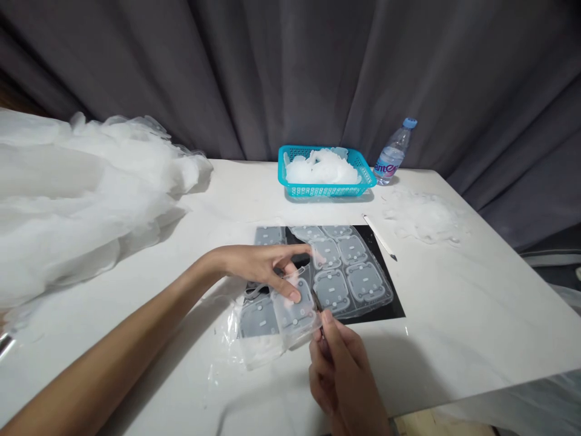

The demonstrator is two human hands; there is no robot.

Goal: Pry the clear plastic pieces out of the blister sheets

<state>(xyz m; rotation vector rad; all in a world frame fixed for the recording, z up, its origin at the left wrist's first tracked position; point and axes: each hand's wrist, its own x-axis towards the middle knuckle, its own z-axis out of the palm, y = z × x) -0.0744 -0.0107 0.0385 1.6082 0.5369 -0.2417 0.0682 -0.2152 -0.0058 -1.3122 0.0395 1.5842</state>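
Note:
A translucent plastic sheet (330, 289) with several rounded-square shapes lies over a black mat (394, 309) on the white table. My left hand (267, 266) pinches part of the sheet, its thumb on top of one rounded square that is lifted at the near side. My right hand (340, 363) is closed around a slim dark tool, mostly hidden by the fingers, whose tip meets the edge of that lifted square. Loose clear plastic hangs below and left of the square, near the mat's front edge.
A blue basket (327, 191) holding white translucent pieces stands at the back, beside a water bottle (391, 156). A thin knife-like tool (380, 237) lies right of the mat. Clear scraps (426, 217) are piled at the right, and a large heap of translucent sheets (82, 188) fills the left.

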